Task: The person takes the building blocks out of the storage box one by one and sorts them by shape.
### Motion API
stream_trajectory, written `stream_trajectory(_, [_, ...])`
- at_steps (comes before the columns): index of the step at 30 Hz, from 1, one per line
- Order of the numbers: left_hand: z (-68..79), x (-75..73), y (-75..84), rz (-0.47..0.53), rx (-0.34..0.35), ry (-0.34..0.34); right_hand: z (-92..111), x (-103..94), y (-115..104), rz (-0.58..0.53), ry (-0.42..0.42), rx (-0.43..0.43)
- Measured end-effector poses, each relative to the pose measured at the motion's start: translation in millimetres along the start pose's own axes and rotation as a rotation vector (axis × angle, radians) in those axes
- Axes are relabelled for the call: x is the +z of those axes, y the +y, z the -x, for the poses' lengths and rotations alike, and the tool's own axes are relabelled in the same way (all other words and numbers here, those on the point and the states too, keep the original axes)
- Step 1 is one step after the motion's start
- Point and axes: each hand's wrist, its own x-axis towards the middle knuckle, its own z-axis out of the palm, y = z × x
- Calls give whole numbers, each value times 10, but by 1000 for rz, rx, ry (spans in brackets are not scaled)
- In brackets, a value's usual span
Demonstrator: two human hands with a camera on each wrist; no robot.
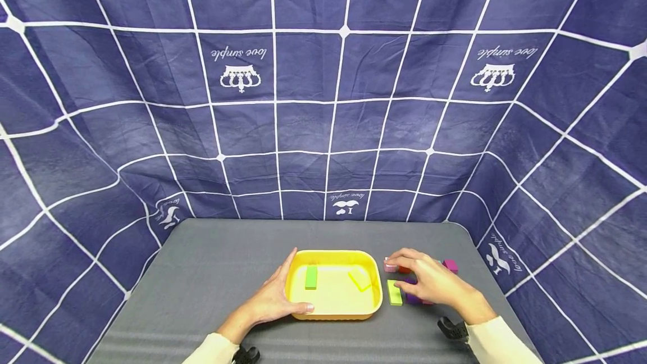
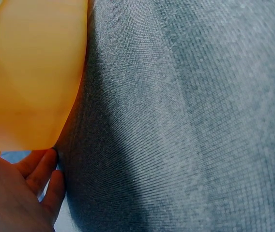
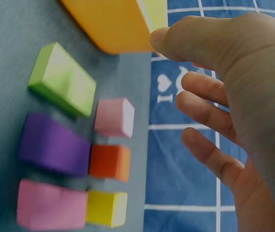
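A yellow plastic box [image 1: 333, 315] sits on the grey table, with a green block [image 1: 311, 277] and a yellow block [image 1: 359, 280] inside. My left hand [image 1: 275, 299] holds its left end, thumb at the front rim and fingers along the side. To the right of the box, my right hand [image 1: 432, 280] hovers over a group of blocks, fingers spread and nothing between them. A lime-green block [image 3: 62, 79] lies nearest the box. Beside it are a purple block [image 3: 55, 145], a light pink block [image 3: 114, 117] and an orange-red block [image 3: 109, 162].
Farther along the group are a pink block [image 3: 53, 204] and a small yellow block [image 3: 106, 209]. A magenta block [image 1: 450, 265] shows beyond my right hand. Blue cloth [image 1: 303, 128] with white lines hangs behind and at both sides of the grey table [image 1: 212, 263].
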Motion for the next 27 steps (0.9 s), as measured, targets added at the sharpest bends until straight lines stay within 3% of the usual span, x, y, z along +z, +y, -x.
stream_trajectory(6, [11, -10, 8, -1, -1, 7, -229, 29, -113, 4, -57, -7])
stream_trajectory(13, [1, 6, 1, -6, 2, 0, -483, 97, -221, 50, -103, -81])
stream_trajectory(19, [-14, -7, -8, 8, 5, 9, -721, 201, -276, 54, -260, -34])
stream_trajectory(27, [9, 0, -3, 14, 1, 2, -966, 348, -304, 34, -431, -46])
